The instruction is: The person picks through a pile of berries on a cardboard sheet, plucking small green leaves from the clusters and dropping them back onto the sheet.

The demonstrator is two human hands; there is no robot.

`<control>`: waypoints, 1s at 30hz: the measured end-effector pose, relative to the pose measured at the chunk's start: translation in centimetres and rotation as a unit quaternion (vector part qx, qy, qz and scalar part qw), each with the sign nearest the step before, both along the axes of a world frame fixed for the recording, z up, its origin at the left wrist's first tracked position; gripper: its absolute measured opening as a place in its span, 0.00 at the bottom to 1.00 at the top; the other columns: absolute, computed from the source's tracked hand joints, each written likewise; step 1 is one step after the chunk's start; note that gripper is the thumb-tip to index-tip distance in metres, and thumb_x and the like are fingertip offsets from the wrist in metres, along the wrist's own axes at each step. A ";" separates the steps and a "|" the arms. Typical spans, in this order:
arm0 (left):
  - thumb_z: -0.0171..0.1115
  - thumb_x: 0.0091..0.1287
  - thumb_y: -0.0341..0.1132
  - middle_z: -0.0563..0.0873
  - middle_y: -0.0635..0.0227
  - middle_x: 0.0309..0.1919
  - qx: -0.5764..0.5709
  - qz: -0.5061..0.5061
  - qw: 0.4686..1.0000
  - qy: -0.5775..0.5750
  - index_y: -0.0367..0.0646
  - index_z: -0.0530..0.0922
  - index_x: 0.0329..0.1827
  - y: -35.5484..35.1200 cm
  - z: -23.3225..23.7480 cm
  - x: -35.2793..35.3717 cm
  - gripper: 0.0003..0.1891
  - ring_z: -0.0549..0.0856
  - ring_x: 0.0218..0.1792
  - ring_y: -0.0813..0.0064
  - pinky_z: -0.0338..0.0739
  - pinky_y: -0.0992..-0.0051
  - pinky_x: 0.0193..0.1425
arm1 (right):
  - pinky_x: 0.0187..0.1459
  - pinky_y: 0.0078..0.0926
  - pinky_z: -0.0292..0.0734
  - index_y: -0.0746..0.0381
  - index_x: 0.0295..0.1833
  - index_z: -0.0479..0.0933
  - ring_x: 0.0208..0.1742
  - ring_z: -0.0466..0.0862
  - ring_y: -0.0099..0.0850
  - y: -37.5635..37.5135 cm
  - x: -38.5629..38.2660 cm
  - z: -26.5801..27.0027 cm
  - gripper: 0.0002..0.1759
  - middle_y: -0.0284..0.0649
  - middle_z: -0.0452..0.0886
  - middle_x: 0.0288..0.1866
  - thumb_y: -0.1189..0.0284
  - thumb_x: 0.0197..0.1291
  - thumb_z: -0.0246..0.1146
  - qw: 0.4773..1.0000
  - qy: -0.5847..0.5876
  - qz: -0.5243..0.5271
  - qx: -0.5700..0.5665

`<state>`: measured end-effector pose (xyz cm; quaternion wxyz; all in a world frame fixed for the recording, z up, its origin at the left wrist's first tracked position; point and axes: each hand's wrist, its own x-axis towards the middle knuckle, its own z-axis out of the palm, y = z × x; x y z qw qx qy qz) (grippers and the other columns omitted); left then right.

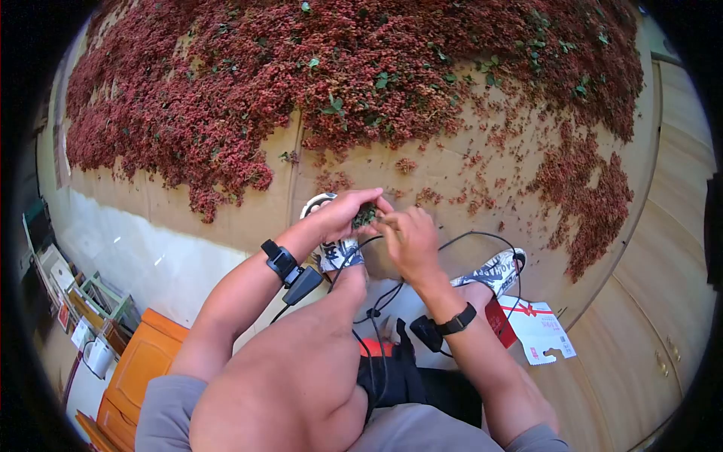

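Both hands are close together in front of my shins, above the cardboard. My left hand (348,214) is closed around a small green leafy cluster (364,216), with its thumb and fingertips around it. My right hand (411,239) is just to the right, its fingers pinched together at the edge of the cluster; what lies between those fingertips is hidden. Beyond the hands spreads a wide heap of small red berries (294,83), which look like Sichuan peppercorns, with a few green leaves mixed in.
The heap lies on flat cardboard (256,154). Loose berries (587,188) are scattered to the right. My patterned shoes (497,273) rest on either side, with black cables (388,297) between my legs. A red and white box (538,331) is at right, an orange wooden piece (143,361) at left.
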<state>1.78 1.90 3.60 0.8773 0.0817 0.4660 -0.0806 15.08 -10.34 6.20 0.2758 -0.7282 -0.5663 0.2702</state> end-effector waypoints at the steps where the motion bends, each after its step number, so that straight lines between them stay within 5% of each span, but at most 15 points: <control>1: 0.51 0.77 0.46 0.82 0.69 0.29 0.001 -0.003 1.000 -0.004 0.39 0.79 0.41 -0.6 -0.4 0.2 0.18 0.80 0.23 0.79 0.76 0.83 0.25 | 0.39 0.39 0.71 0.57 0.36 0.77 0.36 0.77 0.41 0.5 -0.3 0.6 0.11 0.39 0.75 0.33 0.72 0.49 0.72 1.000 0.003 0.008 -0.002; 7: 0.56 0.74 0.50 0.77 0.73 0.23 0.056 -0.050 0.997 0.021 0.44 0.76 0.34 -1.0 -1.3 0.1 0.18 0.72 0.17 0.84 0.62 0.84 0.16 | 0.44 0.39 0.74 0.57 0.41 0.80 0.39 0.79 0.41 2.3 0.2 0.2 0.14 0.38 0.79 0.38 0.70 0.46 0.74 0.996 0.085 0.014 0.012; 9: 0.57 0.73 0.51 0.73 0.74 0.19 0.040 -0.029 0.998 0.046 0.46 0.74 0.31 -0.7 -1.7 -0.6 0.19 0.69 0.15 0.87 0.58 0.86 0.14 | 0.49 0.41 0.74 0.59 0.49 0.80 0.47 0.78 0.44 3.4 1.5 0.2 0.23 0.42 0.79 0.48 0.67 0.47 0.75 0.999 0.024 -0.024 0.043; 10: 0.58 0.73 0.52 0.72 0.75 0.17 0.010 0.010 1.000 0.024 0.46 0.73 0.30 -0.5 -2.1 -1.2 0.20 0.67 0.14 0.87 0.56 0.86 0.14 | 0.59 0.44 0.70 0.61 0.57 0.77 0.60 0.74 0.46 3.9 1.7 0.1 0.29 0.47 0.75 0.59 0.60 0.51 0.73 0.999 0.013 -0.028 0.011; 14: 0.55 0.75 0.52 0.65 0.78 0.13 -0.047 0.082 0.995 0.009 0.49 0.66 0.22 0.1 -2.1 -1.2 0.24 0.61 0.11 0.87 0.51 0.86 0.12 | 0.73 0.48 0.55 0.61 0.59 0.74 0.72 0.65 0.45 4.8 2.2 -2.2 0.31 0.48 0.70 0.66 0.50 0.58 0.65 0.996 -0.065 0.059 -0.010; 18: 0.49 0.77 0.51 0.60 0.78 0.11 -0.069 0.126 0.989 -0.026 0.52 0.60 0.18 0.1 -2.3 -1.5 0.26 0.56 0.10 0.86 0.49 0.85 0.10 | 0.69 0.45 0.62 0.58 0.53 0.75 0.71 0.68 0.42 2.3 3.7 -4.9 0.18 0.44 0.72 0.63 0.65 0.57 0.63 0.972 -0.164 0.164 0.026; 21: 0.48 0.78 0.51 0.60 0.78 0.11 -0.093 0.155 0.983 -0.046 0.52 0.60 0.17 0.1 -2.9 -2.1 0.27 0.56 0.09 0.86 0.48 0.85 0.09 | 0.66 0.41 0.65 0.56 0.52 0.75 0.71 0.68 0.39 -0.8 6.7 -5.8 0.18 0.42 0.72 0.63 0.68 0.54 0.62 0.954 -0.208 0.208 0.052; 22: 0.48 0.78 0.51 0.60 0.78 0.11 -0.108 0.177 0.977 -0.049 0.52 0.60 0.17 0.1 -3.0 -2.2 0.27 0.56 0.09 0.86 0.47 0.85 0.08 | 0.58 0.40 0.70 0.56 0.49 0.76 0.64 0.74 0.40 -1.4 8.3 -6.1 0.15 0.42 0.75 0.59 0.70 0.53 0.62 0.956 -0.197 0.202 0.074; 24: 0.48 0.78 0.51 0.60 0.78 0.11 -0.106 0.167 0.979 -0.055 0.52 0.60 0.17 0.1 -3.1 -2.2 0.27 0.56 0.09 0.86 0.47 0.85 0.08 | 0.51 0.42 0.73 0.58 0.44 0.78 0.53 0.78 0.43 -2.4 12.1 -6.8 0.11 0.41 0.78 0.53 0.71 0.54 0.61 0.971 -0.171 0.150 0.070; 26: 0.48 0.78 0.51 0.60 0.78 0.11 -0.112 0.159 0.979 -0.061 0.52 0.60 0.17 0.2 -3.0 -2.2 0.27 0.56 0.09 0.86 0.47 0.85 0.08 | 0.54 0.46 0.71 0.59 0.45 0.77 0.53 0.77 0.47 -3.4 17.5 -7.4 0.12 0.41 0.77 0.53 0.73 0.54 0.60 0.985 -0.161 0.031 -0.059; 30: 0.48 0.78 0.51 0.60 0.78 0.11 -0.128 0.156 0.977 -0.069 0.51 0.61 0.17 0.4 -3.0 -2.2 0.27 0.56 0.10 0.86 0.48 0.86 0.09 | 0.60 0.47 0.69 0.60 0.51 0.78 0.55 0.76 0.50 -2.4 23.5 -4.5 0.19 0.47 0.77 0.53 0.77 0.51 0.60 0.882 -0.377 -0.281 0.033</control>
